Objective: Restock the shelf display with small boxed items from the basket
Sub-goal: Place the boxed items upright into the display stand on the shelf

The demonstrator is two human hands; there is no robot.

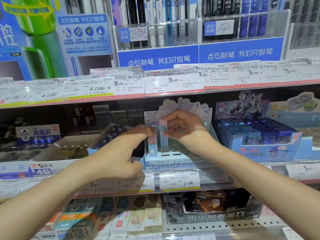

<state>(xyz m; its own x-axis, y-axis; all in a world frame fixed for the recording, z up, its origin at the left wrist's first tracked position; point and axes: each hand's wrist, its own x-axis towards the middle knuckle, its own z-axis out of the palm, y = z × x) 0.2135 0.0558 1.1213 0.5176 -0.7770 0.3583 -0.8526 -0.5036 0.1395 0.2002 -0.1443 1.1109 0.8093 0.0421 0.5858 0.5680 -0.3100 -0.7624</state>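
Stationery shelf (173,94), price tags along its edge. Right hand (183,127) pinches a pink-blue small box (162,135) upright over the display tray (176,161). Left hand (121,149) fingers closed on second box (152,144) just beside it, standing in tray.

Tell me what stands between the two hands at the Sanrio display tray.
In the head view, two small upright pastel boxes stand between the left hand and right hand: a shorter box and a taller box, in the Sanrio display tray.
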